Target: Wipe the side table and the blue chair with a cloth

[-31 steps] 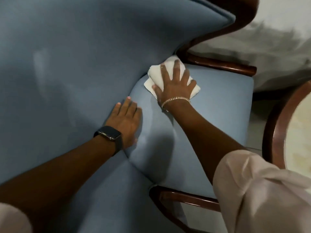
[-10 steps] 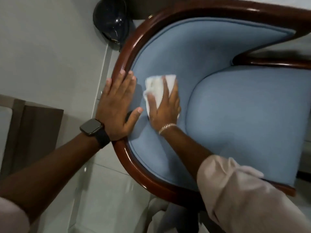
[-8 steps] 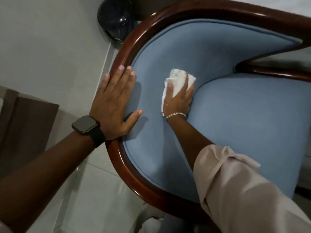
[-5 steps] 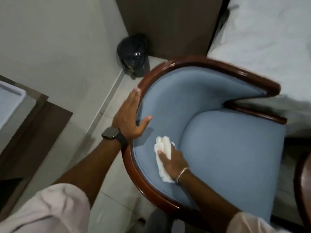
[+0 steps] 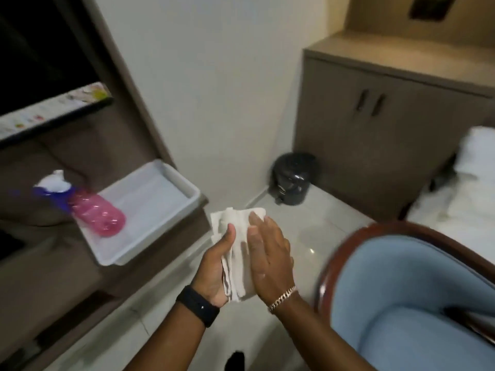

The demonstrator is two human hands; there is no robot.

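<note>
The white cloth [image 5: 235, 247] is folded and held in front of me over the tiled floor. My left hand [image 5: 214, 271] cups it from underneath with the thumb on top. My right hand [image 5: 270, 258] lies flat against the cloth's right side, fingers straight. The blue chair [image 5: 409, 298] with its dark wooden rim sits at the lower right, apart from both hands. The side table is out of view.
A white tray [image 5: 166, 183] holding a pink spray bottle [image 5: 96, 212] rests on a brown counter at the left. A small black bin [image 5: 293, 178] stands by the wall, next to a brown cabinet [image 5: 375, 135]. A white bed [image 5: 466, 188] is at the right.
Both hands have left the chair. The cloth came off the backrest and now sits between both hands over the floor. The view has lifted toward the counter and wall.
</note>
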